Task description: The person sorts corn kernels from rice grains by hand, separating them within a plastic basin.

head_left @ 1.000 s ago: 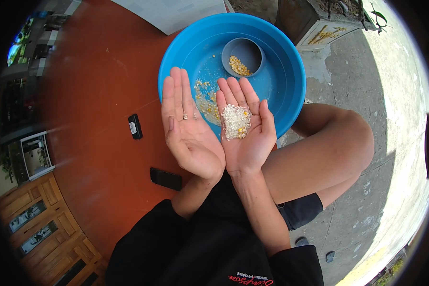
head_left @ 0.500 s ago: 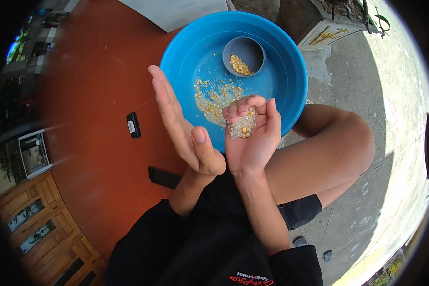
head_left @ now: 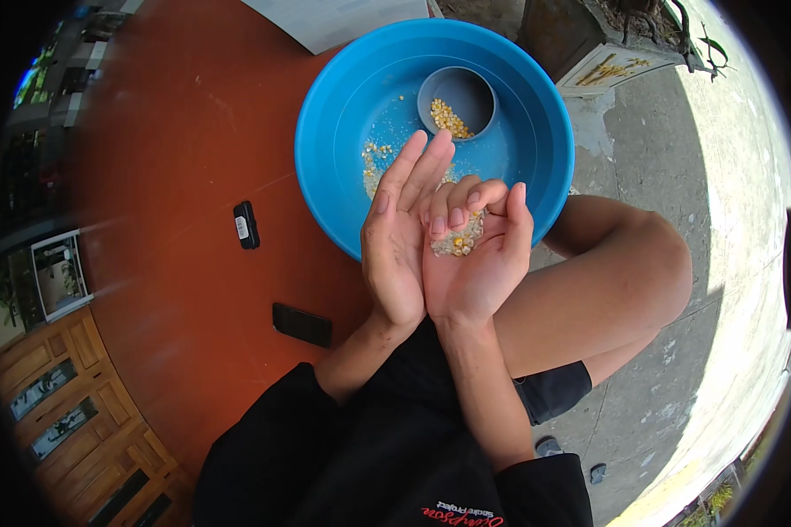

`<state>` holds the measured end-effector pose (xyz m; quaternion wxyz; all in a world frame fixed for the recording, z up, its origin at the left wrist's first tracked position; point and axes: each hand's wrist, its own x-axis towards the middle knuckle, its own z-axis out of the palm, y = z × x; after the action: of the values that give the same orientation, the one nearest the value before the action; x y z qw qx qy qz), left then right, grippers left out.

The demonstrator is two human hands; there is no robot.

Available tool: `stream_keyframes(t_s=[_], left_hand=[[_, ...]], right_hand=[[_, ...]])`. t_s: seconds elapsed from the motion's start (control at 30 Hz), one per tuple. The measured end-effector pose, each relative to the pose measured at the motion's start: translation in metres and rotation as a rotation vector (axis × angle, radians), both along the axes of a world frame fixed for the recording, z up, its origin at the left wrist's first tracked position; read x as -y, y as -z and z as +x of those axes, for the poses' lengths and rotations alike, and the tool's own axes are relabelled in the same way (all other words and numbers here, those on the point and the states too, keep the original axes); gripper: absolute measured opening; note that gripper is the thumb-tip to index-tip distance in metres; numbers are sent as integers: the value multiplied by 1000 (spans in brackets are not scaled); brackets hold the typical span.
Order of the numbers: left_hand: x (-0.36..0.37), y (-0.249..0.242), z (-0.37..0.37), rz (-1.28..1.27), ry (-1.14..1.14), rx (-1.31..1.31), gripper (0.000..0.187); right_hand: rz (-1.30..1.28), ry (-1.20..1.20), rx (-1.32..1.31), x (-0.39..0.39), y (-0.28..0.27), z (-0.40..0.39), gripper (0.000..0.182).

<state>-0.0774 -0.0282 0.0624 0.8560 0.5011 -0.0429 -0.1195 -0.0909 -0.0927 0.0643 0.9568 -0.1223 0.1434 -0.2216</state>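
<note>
My right hand (head_left: 488,268) is cupped palm up over the near side of a blue basin (head_left: 325,167), fingers curled over a small heap of pale rice-like grains with yellow corn kernels (head_left: 460,241). Against its side lies my left hand (head_left: 397,255), open and palm up, with fingers stretched out and nothing in it. More mixed grains (head_left: 373,162) are spread on the basin floor, partly hidden behind the hands. A grey bowl (head_left: 476,88) inside the basin holds yellow corn kernels (head_left: 448,119).
On the reddish floor to the left lie a black phone (head_left: 302,325) and a small dark case (head_left: 246,226) with a white label. My bent knee (head_left: 642,255) is right of the basin. A planter box (head_left: 602,61) stands beyond it at the upper right.
My left hand has swung right and turned palm up, coming against my right hand. The right hand still holds the grains, having shifted slightly right.
</note>
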Motion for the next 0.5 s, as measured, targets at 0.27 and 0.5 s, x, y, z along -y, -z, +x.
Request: stream_keyframes(t_s=[0.27,0.5], left_hand=[[8,-12,-2,433,-149,358,72],[0,3,1,238,-97,282,67]], right_hand=[[24,4,-3,0,7,-2,53],[165,21,33,-2,7,-1,45]])
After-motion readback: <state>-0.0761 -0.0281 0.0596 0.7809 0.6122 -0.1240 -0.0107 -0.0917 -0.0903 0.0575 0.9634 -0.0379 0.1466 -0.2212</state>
